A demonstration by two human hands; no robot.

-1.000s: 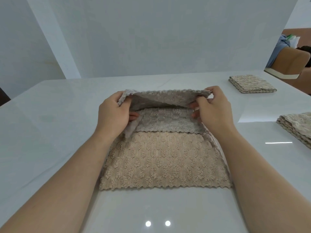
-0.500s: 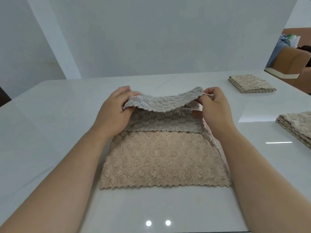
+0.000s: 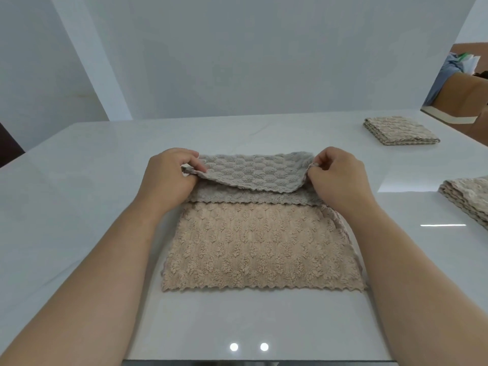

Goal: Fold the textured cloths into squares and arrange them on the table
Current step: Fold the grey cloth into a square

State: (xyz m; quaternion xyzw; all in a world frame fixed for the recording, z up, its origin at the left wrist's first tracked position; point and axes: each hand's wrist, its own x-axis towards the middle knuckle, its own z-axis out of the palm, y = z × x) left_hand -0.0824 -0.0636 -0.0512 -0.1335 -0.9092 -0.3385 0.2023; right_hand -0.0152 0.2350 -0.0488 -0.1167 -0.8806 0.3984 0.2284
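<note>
Textured cloth (image 3: 260, 244) lies on the white table (image 3: 79, 186) just in front of the person, with its near part flat and its far edge raised. The left hand (image 3: 169, 178) pinches the far left corner and the right hand (image 3: 336, 178) pinches the far right corner. The fabric looks soft, light and limp, and it sags between the hands. I judge the corners the best hold for keeping the edges straight.

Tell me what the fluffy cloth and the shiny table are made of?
The cloth looks like soft microfibre or fleece: bumpy tufted pile, beige one face, grey the other, zigzag edges. The table looks like polished white stone or glass: it mirrors two lights. Neither is certain.
</note>
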